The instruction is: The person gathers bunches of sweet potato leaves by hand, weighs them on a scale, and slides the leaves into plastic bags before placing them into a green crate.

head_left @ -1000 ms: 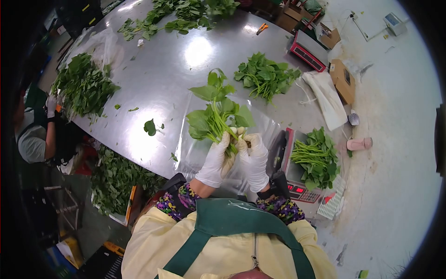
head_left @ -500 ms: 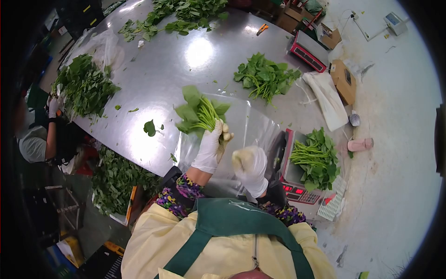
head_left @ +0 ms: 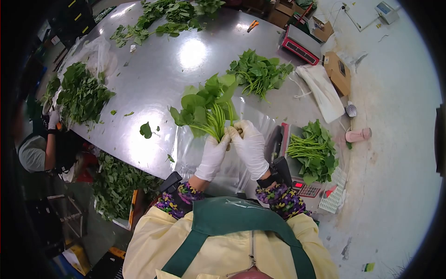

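My left hand [head_left: 213,157], in a white glove, is closed around the stems of a bunch of leafy greens [head_left: 204,104]. Its broad leaves fan out away from me. Beside it my gloved right hand [head_left: 249,148] pinches stems at the right side of the same bunch, its fingertips nearly meeting the left ones. Under both hands a clear plastic bag [head_left: 186,151] lies flat on the metal table [head_left: 153,69]. To the right, another bunch of greens [head_left: 311,151] rests on a scale [head_left: 306,189] with a lit red display.
A loose bunch [head_left: 260,72] lies beyond my hands, with a second scale [head_left: 299,46] behind it. White cloth [head_left: 323,90] sits at the right edge. Larger piles [head_left: 83,90] are at the left, where a co-worker's gloved hand [head_left: 54,120] shows. Orange-handled scissors [head_left: 252,26] lie far back.
My right hand has moved up and left from over the bag to the stems and now pinches there. The bunch in my left hand has turned slightly, its leaves spreading wider.
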